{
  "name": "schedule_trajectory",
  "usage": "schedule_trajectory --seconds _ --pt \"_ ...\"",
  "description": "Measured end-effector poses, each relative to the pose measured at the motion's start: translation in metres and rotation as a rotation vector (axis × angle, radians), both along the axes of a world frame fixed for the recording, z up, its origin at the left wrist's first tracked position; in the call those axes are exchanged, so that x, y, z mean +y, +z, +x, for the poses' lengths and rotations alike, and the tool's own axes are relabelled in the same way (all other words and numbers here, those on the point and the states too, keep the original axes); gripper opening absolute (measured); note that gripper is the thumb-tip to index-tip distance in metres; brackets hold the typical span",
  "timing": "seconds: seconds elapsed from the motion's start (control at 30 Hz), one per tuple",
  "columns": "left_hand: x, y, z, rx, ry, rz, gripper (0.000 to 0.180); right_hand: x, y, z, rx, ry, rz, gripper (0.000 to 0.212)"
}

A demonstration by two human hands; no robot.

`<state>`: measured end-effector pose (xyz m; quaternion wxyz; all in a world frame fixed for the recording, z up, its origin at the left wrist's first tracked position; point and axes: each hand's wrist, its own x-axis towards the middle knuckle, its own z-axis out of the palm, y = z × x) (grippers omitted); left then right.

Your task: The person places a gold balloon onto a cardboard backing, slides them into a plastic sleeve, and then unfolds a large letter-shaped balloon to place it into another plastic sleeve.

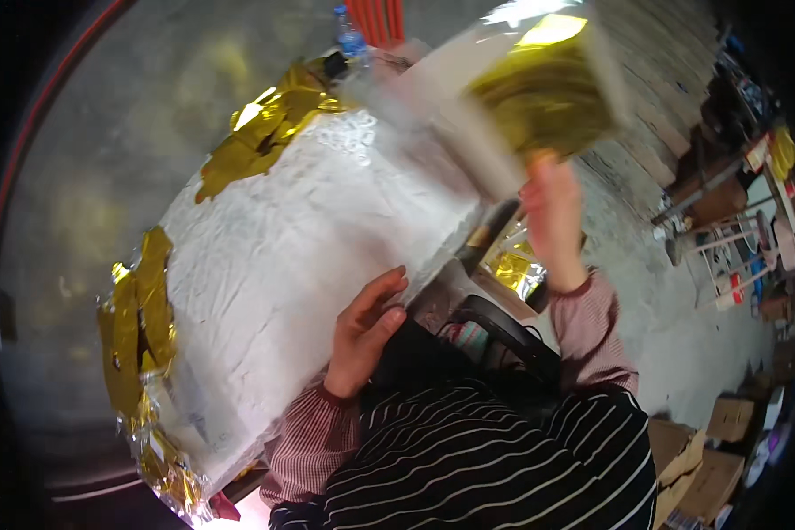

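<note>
R hand point(552, 216), blurred, is raised w/ fingers closed on the lower edge of a gold sheet point(543, 97), which is up & to the right of the table; motion smears the sheet, so its edges & any print are hard to read, & its shiny top runs close to the upper frame edge. Can't tell if the pale panel point(455, 93) around/behind it is part of the same pc. L hand point(367, 331) is loosely open, thumb apart, fingers bent, nothing seen in it; palm partly hidden, can't tell if it touches the white table point(265, 256) or just hangs over the near edge. Both sleeves point(314, 442) run back to the striped apron point(477, 459), which hides the wearer's lap. Btwn the forearms a black band point(508, 331) curves over dark stuff, unclear what. Just below R hand, a box point(539, 314) w/ gold foil inside, partly covered by the forearm. Table's far & left edges are lined w/ crumpled foil point(155, 305); white surface spreads btwn that & L hand. Bottle point(351, 37) past the far end, red slats point(375, 19) cut off by the frame. Floor point(627, 238) opens out right of R forearm, toward cluttered shelving point(724, 181) & cartons point(711, 486), both dim near the rim.
</note>
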<state>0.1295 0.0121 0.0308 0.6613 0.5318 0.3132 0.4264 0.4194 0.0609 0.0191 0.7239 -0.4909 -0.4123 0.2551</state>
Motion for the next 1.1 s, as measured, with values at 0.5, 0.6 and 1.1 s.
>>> schedule_trajectory --seconds 0.5,0.6,1.1 --pt "0.006 -0.022 0.008 0.132 0.015 -0.249 0.022 -0.133 -0.316 0.214 -1.212 0.051 -1.003 0.03" --pt "0.008 -0.013 0.012 0.122 0.009 -0.239 0.022 -0.135 -0.326 0.212 -1.426 0.435 -1.057 0.033" --pt "-0.016 0.007 -0.108 0.3 0.51 -0.082 0.021 -0.052 -0.138 0.083 -0.128 0.949 -1.098 0.026"
